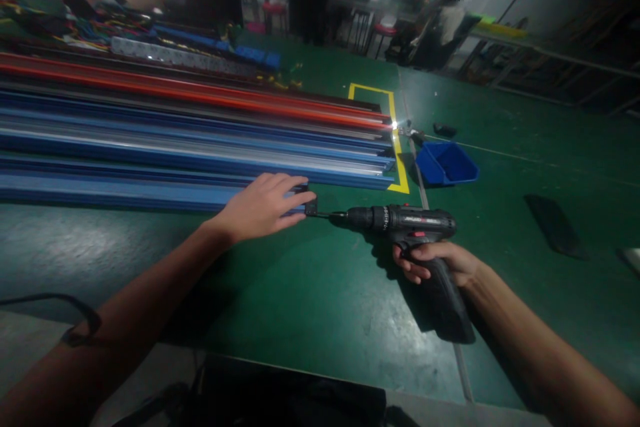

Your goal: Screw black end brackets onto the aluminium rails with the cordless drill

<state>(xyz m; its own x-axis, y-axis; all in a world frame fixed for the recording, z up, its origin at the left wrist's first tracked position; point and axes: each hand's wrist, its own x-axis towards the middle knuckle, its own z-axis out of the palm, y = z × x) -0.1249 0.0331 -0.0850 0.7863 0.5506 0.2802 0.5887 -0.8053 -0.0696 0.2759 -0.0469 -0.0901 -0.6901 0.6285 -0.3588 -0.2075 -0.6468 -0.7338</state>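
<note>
My right hand (436,261) is closed round the grip of a black cordless drill (410,221), whose bit points left at a small black end piece (311,204). My left hand (263,205) rests on the end of the nearest blue rail (125,190) and pinches that black piece against the rail's end with thumb and fingers. The drill bit touches or nearly touches the piece. Both hands are low over the green floor (310,293).
Long blue, silver and red rails (200,127) lie side by side to the left. A blue plastic bin (446,163) sits beyond the drill by yellow floor tape (395,140). A dark flat strip (555,223) lies right. People and tables are far back.
</note>
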